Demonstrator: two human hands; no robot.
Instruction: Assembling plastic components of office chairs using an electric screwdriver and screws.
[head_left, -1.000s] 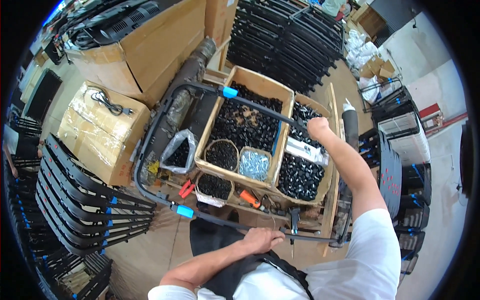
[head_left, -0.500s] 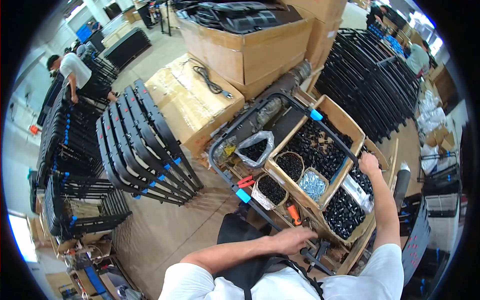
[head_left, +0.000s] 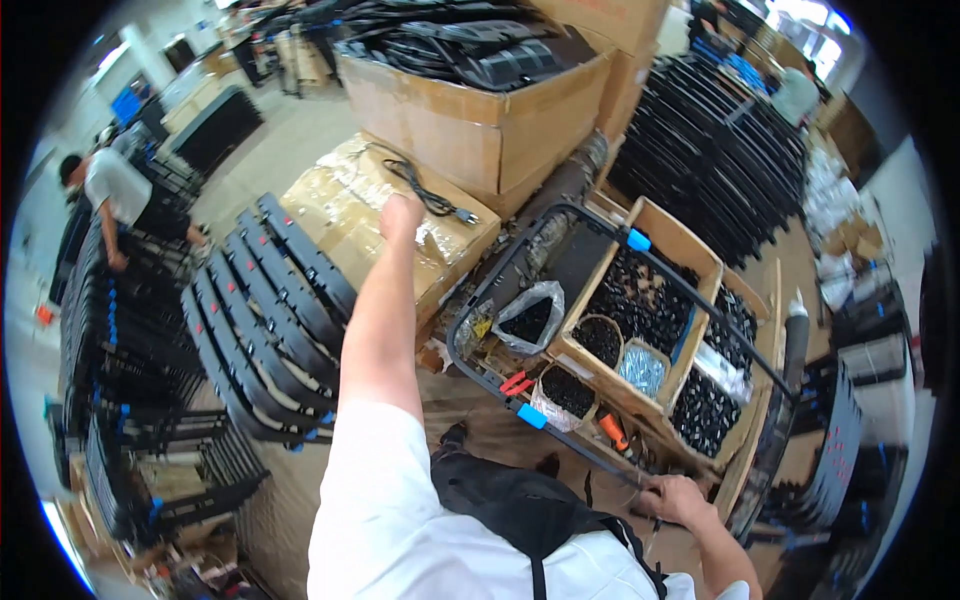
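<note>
My left hand [head_left: 402,216] reaches far out over a plastic-wrapped cardboard box [head_left: 335,205], resting at its top near a black cable [head_left: 428,192]. Its fingers curl away from me, so I cannot see whether they hold anything. My right hand [head_left: 678,497] is closed around the lower bar of a black tube frame [head_left: 585,452] with blue clips. That frame loops over open cardboard trays [head_left: 662,222] filled with small black parts.
Curved black panels [head_left: 270,300] are stacked on the floor at my left. A large carton of black parts [head_left: 470,120] stands behind the wrapped box. Red pliers [head_left: 515,382] and an orange-handled tool [head_left: 612,430] lie by the trays. Another person [head_left: 115,190] works at far left.
My view has swung to the left. My left hand has let go of the frame and stretched out to the wrapped box, and my right hand has come back from the trays and gripped the frame bar.
</note>
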